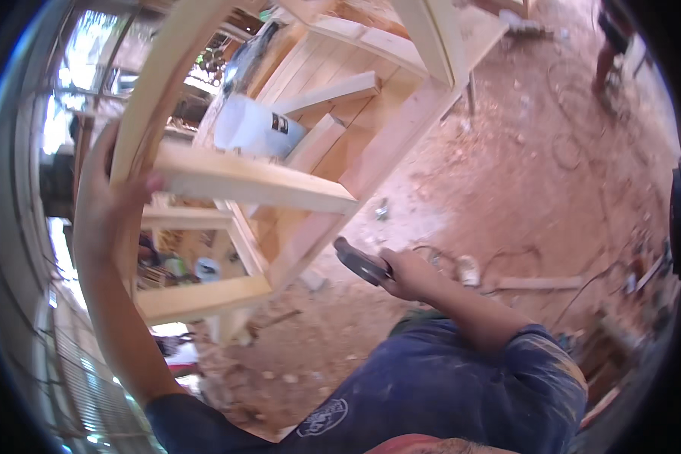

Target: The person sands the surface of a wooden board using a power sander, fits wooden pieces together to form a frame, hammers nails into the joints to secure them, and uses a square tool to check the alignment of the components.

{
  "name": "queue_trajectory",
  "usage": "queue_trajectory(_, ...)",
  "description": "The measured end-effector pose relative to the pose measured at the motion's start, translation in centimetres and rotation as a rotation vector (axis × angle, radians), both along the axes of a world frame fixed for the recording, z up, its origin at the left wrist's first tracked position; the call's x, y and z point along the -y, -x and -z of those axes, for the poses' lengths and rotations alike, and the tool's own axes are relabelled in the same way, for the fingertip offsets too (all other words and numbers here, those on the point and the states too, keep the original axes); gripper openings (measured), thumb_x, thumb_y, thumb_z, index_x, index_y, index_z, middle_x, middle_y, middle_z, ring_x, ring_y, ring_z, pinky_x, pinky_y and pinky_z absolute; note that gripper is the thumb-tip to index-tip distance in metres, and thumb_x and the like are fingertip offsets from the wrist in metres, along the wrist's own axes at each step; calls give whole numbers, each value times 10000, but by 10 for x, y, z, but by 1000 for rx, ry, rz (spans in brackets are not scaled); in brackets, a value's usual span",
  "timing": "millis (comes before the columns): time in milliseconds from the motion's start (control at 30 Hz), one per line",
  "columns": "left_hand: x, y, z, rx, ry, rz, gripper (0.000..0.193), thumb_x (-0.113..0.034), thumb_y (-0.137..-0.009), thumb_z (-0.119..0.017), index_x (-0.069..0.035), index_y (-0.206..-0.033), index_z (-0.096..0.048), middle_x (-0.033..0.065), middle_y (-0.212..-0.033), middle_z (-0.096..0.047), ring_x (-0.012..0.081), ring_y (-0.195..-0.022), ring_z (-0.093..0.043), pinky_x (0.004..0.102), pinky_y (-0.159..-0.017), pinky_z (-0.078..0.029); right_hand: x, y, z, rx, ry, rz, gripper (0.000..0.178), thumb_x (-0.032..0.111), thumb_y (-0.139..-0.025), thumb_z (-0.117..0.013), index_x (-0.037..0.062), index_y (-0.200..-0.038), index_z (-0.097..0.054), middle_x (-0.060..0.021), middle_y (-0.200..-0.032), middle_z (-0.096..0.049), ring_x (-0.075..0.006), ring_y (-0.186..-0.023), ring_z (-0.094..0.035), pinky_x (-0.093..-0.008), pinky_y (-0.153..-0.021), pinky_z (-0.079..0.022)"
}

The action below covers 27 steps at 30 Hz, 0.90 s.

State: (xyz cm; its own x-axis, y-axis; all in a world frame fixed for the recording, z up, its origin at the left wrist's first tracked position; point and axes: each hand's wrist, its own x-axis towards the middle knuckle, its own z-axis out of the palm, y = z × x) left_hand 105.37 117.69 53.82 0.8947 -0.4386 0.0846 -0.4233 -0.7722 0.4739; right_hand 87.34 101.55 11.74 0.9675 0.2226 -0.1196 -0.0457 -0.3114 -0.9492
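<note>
On the left, a pale wooden frame (257, 181) of joined bars stands tilted in view. My left hand (110, 204) is closed round its upright bar, with a fingertip showing on the inner side near the crossbar. Slightly blurred, the hand hides part of that bar. Below and to the right of the frame, my right hand (405, 274) grips a dark, slightly curved tool (362, 262) with a rounded end. Its exact kind does not show. The tool is apart from the wood and points toward the frame's lower rail.
A whitish bucket (253, 129) lies on its side on the planks behind the crossbar, beside loose wood blocks (318, 144). Wood scraps and cords lie on the reddish dirt floor (522, 181). Another person's leg (607, 64) shows at the far right.
</note>
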Motion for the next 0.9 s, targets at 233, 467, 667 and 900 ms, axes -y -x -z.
queue_trajectory(233,-21,-3,-17,50,-191,-90,859,-315,-745,-786,44,-1459,-471,101,-1243,-627,173,-1107,-628,312,-915,-520,3,23,52,-55,-64,-51,342,350,-934,-692,50,-1065,-593,-204,-877,-718,-424,-825,-704,-532,-741,-555)
queue_trajectory(467,-22,-6,-18,66,-263,-47,837,-420,-805,-770,27,-1450,-479,44,-1167,-618,125,-990,-599,300,-860,-496,-20,-6,58,251,-206,102,341,301,-868,-729,69,-1070,-582,-179,-837,-697,-425,-774,-688,-519,-690,-539)
queue_trajectory(667,-48,-27,-33,46,-210,-36,689,-328,-864,-800,33,-1393,-546,81,-1120,-686,171,-1021,-663,324,-915,-517,-60,-23,27,287,-513,357,305,244,-833,-756,70,-1033,-606,-184,-767,-633,-439,-758,-673,-487,-677,-529)
queue_trajectory(900,-14,-20,-29,-114,-145,157,372,-241,-846,-776,32,-1089,-705,102,-1012,-695,191,-938,-653,320,-855,-496,-127,-25,21,348,-1168,854,529,539,-1091,-415,43,-912,-460,-30,-688,-490,-111,-532,-499,-274,-508,-444)
